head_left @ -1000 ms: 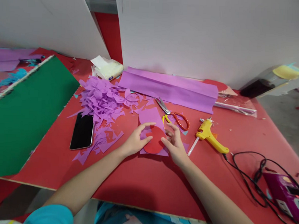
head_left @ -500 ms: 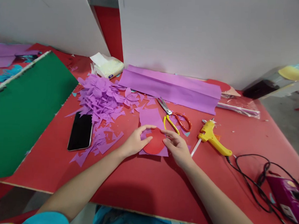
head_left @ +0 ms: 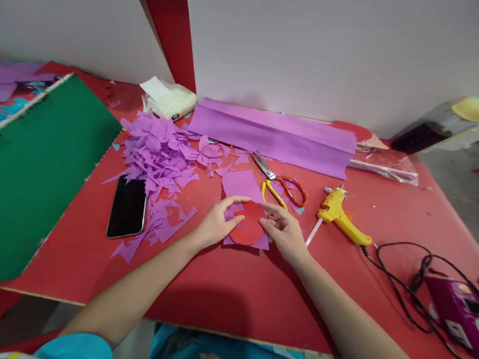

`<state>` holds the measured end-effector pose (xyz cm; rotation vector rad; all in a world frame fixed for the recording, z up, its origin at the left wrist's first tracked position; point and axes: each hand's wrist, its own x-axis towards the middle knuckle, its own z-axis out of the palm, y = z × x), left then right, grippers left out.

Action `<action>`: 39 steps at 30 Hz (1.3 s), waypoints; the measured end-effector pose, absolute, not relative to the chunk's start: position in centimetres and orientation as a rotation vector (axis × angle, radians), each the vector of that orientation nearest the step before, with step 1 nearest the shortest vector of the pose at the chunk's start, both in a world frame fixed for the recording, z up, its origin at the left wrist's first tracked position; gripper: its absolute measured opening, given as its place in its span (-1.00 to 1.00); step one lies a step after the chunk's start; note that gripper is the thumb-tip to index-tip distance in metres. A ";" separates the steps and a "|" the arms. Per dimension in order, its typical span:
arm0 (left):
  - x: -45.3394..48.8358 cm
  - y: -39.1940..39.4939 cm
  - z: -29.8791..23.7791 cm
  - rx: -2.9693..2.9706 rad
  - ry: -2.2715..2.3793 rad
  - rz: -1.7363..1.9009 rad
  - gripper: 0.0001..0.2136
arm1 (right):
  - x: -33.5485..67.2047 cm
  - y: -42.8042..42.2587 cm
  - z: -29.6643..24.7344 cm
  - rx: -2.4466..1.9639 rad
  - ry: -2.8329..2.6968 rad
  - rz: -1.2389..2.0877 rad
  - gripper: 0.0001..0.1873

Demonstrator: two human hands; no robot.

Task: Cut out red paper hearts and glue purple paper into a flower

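Note:
A round red paper disc [head_left: 248, 228] lies over a piece of purple paper [head_left: 241, 184] in front of me. My left hand [head_left: 220, 221] grips the disc's left edge between thumb and fingers. On its right edge, my right hand [head_left: 282, 227] has the thumb and fingertips closed on the same disc. Just beyond my hands rest scissors [head_left: 270, 176] with one red and one yellow handle, blades pointing away to the left. A heap of cut purple petal shapes [head_left: 156, 148] is piled to the left.
A black phone [head_left: 127, 208] lies partly under the cuttings, beside a green board [head_left: 43, 174]. Folded purple paper [head_left: 274, 136] and a tissue pack [head_left: 173, 102] are at the back. On the right are a yellow glue gun [head_left: 342, 217], a dark cord [head_left: 402, 287] and a purple box [head_left: 457, 311].
The view has shifted slightly, so the table items appear a little higher. Both hands keep their places at the edges of the red paper disc.

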<state>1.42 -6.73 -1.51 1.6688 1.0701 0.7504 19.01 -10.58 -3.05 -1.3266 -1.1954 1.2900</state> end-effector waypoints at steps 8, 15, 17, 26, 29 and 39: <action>1.4 -6.9 -1.4 1.692 1.046 0.788 -0.65 | 19.0 -10.6 -3.2 -1.359 -1.108 1.225 -0.78; 1.4 -7.0 -1.4 1.744 0.967 0.735 -0.60 | 19.0 -10.7 -3.0 -1.342 -1.151 1.188 -0.70; 1.3 -7.1 -1.5 1.742 0.939 0.726 -0.60 | 19.1 -10.7 -2.9 -1.341 -1.153 1.192 -0.69; 1.3 -7.1 -1.3 1.613 0.937 0.699 -0.64 | 19.8 -10.5 -2.9 -1.350 -1.208 1.193 -0.71; 1.4 -7.1 -1.4 1.583 0.921 0.708 -0.64 | 19.8 -10.4 -2.9 -1.353 -1.206 1.181 -0.71; 1.3 -7.3 -1.8 1.708 0.931 0.718 -0.56 | 19.4 -10.6 -2.6 -1.349 -1.241 1.192 -0.77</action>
